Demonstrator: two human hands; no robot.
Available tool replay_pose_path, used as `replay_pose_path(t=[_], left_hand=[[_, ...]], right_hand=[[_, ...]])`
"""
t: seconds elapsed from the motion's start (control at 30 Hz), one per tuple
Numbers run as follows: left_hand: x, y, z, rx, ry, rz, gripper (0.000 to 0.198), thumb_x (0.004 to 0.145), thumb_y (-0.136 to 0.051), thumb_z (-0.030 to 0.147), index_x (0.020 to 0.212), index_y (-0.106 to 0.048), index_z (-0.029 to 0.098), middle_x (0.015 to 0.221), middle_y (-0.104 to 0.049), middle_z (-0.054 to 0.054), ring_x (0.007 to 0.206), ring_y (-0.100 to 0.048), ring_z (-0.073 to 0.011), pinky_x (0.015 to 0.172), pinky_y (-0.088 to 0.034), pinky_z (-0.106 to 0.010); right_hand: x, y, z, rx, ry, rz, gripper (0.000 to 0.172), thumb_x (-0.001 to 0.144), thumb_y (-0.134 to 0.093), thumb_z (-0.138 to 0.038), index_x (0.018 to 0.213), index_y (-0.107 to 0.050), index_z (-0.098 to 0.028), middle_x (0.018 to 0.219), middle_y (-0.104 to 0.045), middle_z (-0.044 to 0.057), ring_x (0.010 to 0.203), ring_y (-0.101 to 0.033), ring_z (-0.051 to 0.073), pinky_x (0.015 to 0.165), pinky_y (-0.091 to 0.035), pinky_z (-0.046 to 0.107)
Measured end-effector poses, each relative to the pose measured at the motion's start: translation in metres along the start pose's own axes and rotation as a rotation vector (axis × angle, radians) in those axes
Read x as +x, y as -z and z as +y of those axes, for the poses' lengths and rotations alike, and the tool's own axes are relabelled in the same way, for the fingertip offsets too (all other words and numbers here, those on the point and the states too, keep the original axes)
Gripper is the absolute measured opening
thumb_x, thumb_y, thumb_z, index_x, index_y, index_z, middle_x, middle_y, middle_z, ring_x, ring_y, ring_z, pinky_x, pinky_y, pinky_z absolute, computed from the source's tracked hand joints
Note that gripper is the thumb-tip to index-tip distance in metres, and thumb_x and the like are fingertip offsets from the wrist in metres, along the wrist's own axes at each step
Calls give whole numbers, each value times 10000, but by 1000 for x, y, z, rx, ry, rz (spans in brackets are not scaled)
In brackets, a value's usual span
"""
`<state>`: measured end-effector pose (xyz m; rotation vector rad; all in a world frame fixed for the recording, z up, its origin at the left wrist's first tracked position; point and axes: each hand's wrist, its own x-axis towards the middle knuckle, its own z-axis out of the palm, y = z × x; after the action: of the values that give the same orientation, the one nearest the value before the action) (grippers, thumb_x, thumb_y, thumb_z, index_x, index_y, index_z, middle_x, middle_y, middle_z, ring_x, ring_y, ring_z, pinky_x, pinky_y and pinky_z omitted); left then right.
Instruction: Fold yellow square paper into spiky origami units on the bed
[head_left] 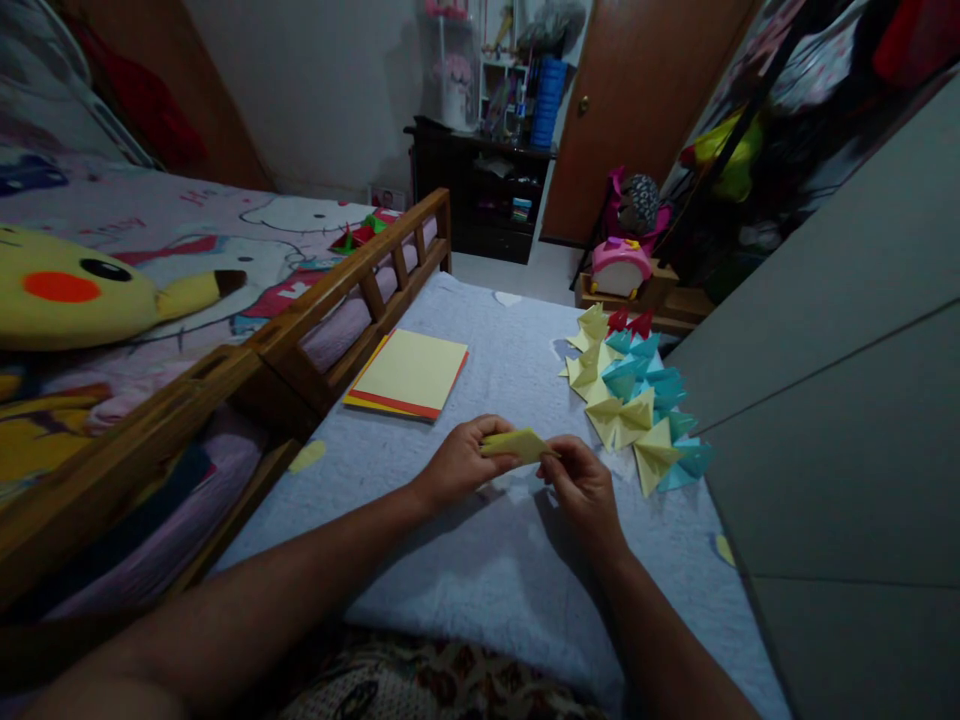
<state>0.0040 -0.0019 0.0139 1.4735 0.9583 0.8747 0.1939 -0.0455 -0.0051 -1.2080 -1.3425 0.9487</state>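
Observation:
A folded piece of yellow paper [523,446] is held up between my two hands, above the pale blue cloth. My left hand [466,462] grips its left part, thumb below and fingers behind. At its right end, the fingertips of my right hand [587,487] pinch a corner. To the right lie several folded paper shapes: yellow ones [620,418], blue ones [651,380] and red ones [628,323] at the back. Left of centre rests a stack of square paper [409,368], pale yellow on top, with orange and deeper yellow edges showing.
A wooden bed rail [352,270] runs along the left, with a yellow plush toy [82,290] on the bed behind it. A pale cabinet [847,400] borders the right side. Farther back stand a dark shelf [480,190] and a pink toy case [621,268].

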Motion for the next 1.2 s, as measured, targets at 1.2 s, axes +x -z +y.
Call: replay_pose_path(t=[1.2], left_hand=[[7, 6, -24, 150, -205, 3, 219, 900, -662, 357, 960, -758, 169, 927, -733, -68, 853, -677, -201, 805, -522, -317]], right_hand=[[2, -5, -1, -268, 401, 118, 363, 893, -581, -78, 1174, -595, -306, 1051, -497, 14, 841, -530, 136, 732, -505, 270]])
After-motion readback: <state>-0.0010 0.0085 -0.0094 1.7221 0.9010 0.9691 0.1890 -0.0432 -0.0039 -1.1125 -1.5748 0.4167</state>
